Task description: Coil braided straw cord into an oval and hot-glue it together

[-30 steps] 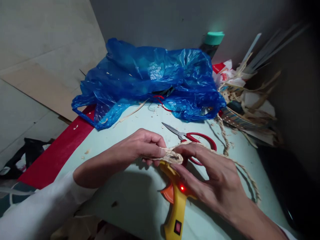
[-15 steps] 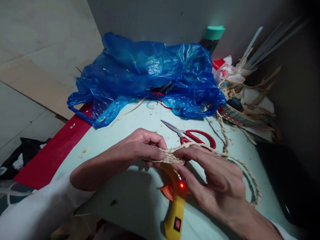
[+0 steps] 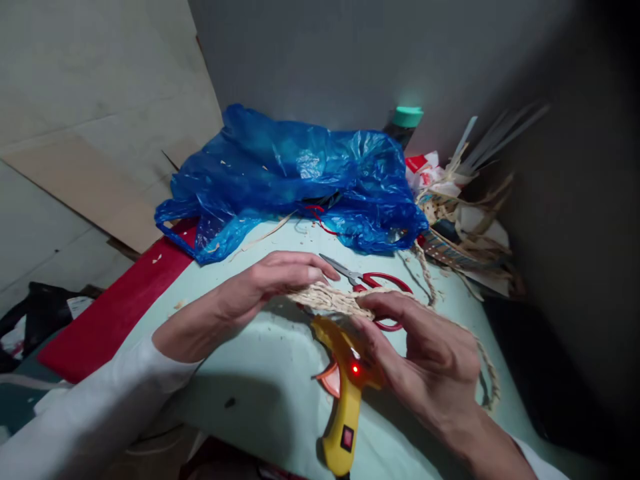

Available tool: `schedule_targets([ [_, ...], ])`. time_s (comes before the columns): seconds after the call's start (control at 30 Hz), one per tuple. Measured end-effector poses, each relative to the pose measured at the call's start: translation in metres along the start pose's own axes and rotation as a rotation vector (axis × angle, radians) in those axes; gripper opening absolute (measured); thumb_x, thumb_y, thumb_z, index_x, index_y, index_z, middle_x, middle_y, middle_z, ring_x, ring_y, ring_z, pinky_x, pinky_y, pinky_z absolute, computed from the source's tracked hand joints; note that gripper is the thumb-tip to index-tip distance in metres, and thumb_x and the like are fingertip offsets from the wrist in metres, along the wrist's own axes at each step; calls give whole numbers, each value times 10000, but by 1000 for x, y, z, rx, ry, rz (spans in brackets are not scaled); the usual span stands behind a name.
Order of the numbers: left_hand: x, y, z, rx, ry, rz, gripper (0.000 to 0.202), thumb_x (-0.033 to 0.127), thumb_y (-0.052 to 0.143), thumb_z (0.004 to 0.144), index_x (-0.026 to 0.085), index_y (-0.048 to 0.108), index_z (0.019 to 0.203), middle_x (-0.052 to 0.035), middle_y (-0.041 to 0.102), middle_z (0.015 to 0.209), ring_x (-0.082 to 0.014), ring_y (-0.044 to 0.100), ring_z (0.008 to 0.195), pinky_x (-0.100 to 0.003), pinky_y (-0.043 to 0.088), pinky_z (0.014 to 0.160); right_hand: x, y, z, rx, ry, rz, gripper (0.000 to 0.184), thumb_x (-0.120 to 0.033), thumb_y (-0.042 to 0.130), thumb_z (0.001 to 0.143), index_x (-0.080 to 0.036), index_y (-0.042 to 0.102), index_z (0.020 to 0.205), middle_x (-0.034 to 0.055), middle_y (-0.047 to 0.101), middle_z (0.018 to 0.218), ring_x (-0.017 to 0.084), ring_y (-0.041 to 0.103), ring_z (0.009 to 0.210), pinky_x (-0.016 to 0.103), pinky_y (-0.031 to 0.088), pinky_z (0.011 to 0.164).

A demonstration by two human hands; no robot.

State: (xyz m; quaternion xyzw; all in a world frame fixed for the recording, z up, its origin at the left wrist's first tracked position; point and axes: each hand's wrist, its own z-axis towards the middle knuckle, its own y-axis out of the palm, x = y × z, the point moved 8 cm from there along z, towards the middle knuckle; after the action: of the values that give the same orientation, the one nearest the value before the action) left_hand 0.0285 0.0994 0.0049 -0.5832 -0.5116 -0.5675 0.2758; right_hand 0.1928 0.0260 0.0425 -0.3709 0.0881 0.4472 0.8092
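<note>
Between my hands is a flat piece of coiled straw braid (image 3: 330,299), pale and rope-like. My left hand (image 3: 273,277) grips its left end, thumb on top and fingers behind. At the right end, my right hand (image 3: 425,347) pinches it between thumb and fingers. A loose length of the braid (image 3: 493,373) trails from there past my right hand to the table. Under the piece lies a yellow hot glue gun (image 3: 345,407) with an orange trigger and a lit red light. Red-handled scissors (image 3: 357,275) lie just behind, partly covered by the braid and my right hand.
A crumpled blue plastic bag (image 3: 300,173) spreads along the back of the pale green table (image 3: 240,393). At the back right stand a basket of straw scraps (image 3: 455,247) and a green-capped bottle (image 3: 405,120). A dark flat object (image 3: 530,367) lies at the right.
The camera view has tilted up, so the background sits lower. My left fingers have shifted left along the braid piece, and its top surface shows more. My right hand keeps its pinch.
</note>
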Motion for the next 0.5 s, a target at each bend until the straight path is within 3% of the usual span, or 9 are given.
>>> schedule_targets([
  [0.03, -2, 2, 1, -51, -58, -13, 260, 304, 777, 743, 168, 819, 961, -141, 760, 1014, -298, 692, 886, -364, 556, 756, 1, -3, 0, 23, 5, -28, 112, -101, 702, 878, -163, 652, 957, 32, 741, 831, 137, 692, 689, 225, 544, 621],
  [0.07, 4, 0, 4, -63, -31, -58, 290, 330, 747, 763, 179, 810, 1002, -141, 753, 1032, -296, 688, 895, -367, 561, 754, 3, -7, 1, 51, 11, -56, 107, -107, 706, 874, -165, 652, 946, 30, 737, 822, 128, 673, 651, 221, 532, 593],
  [0.17, 28, -37, 7, 266, 265, -187, 196, 288, 692, 803, 169, 799, 916, -112, 735, 1007, -219, 650, 895, -288, 549, 757, 8, -18, 3, 148, 24, -121, 91, -132, 721, 869, -170, 648, 908, 21, 721, 794, 101, 609, 553, 204, 486, 509],
  [0.23, 26, -49, 5, 437, 337, -232, 82, 242, 730, 789, 187, 780, 822, -43, 699, 874, -136, 602, 772, -206, 512, 701, 10, -24, 4, 202, 14, -135, 86, -138, 714, 874, -173, 637, 886, 16, 708, 768, 95, 600, 539, 195, 483, 501],
  [0.3, 13, -33, 7, 376, 271, -205, 56, 171, 777, 744, 164, 770, 798, -29, 677, 818, -114, 578, 707, -190, 492, 662, 9, -27, 6, 235, -14, -140, 83, -130, 696, 884, -171, 624, 873, 12, 696, 738, 93, 599, 540, 191, 496, 517],
  [0.37, -6, -3, 6, 232, 162, -169, 125, 182, 812, 737, 116, 777, 837, -64, 677, 789, -144, 589, 678, -242, 508, 645, 6, -29, 6, 252, -37, -140, 81, -121, 686, 887, -166, 621, 872, 13, 690, 725, 92, 598, 539, 193, 500, 521],
  [0.43, -25, 34, 1, 25, 23, -193, 167, 232, 792, 799, 114, 779, 917, -59, 663, 795, -131, 572, 693, -235, 499, 687, 1, -29, 6, 259, -55, -134, 86, -107, 685, 885, -162, 620, 872, 16, 688, 721, 96, 603, 548, 200, 501, 520],
  [0.5, -30, 56, -5, -47, 10, -266, 146, 246, 765, 847, 127, 771, 932, -43, 652, 821, -103, 535, 704, -201, 474, 718, -3, -30, 4, 260, -76, -122, 103, -83, 687, 875, -160, 618, 875, 22, 690, 725, 105, 617, 567, 206, 500, 519],
])
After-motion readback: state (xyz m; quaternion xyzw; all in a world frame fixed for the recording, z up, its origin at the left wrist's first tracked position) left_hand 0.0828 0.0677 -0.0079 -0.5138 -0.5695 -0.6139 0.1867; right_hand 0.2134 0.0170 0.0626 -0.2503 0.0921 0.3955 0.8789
